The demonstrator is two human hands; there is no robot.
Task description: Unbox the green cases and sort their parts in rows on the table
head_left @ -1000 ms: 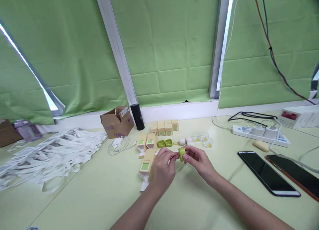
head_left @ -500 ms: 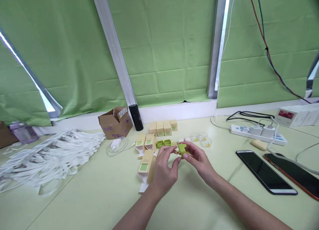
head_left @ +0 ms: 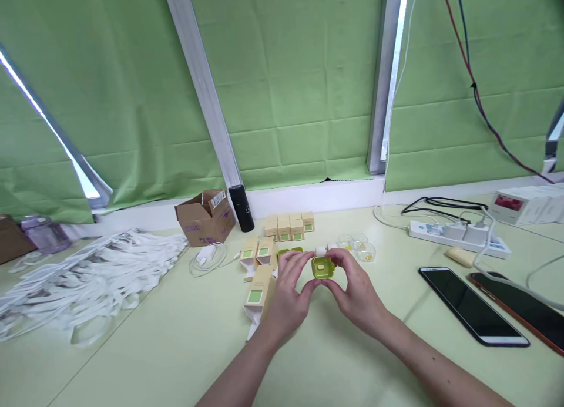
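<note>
Between my two hands is a small green case (head_left: 322, 268), its hollow inside turned toward me. My left hand (head_left: 288, 301) pinches its left side with thumb and fingers. The fingers of my right hand (head_left: 361, 292) grip its right and upper edges. Just behind my left fingers, more green cases (head_left: 296, 249) are partly hidden. A small white piece (head_left: 321, 251) shows beyond the held case. Close to my left wrist lies a tan carton with a green window (head_left: 259, 292), its flap open. Clear plastic cups (head_left: 366, 252) with yellow bits sit beyond my right hand.
More small tan cartons (head_left: 284, 228) stand farther back. White straps (head_left: 110, 272) are heaped at left, near a cardboard box (head_left: 205, 219) and black bottle (head_left: 241, 208). At right lie a white-framed phone (head_left: 471, 304), another phone (head_left: 524, 307) and a power strip (head_left: 458, 238) with cables.
The green case has been turned so its hollow inside now faces me. My left hand has come in to grip it, and the gold-coloured piece by its fingers no longer shows.
</note>
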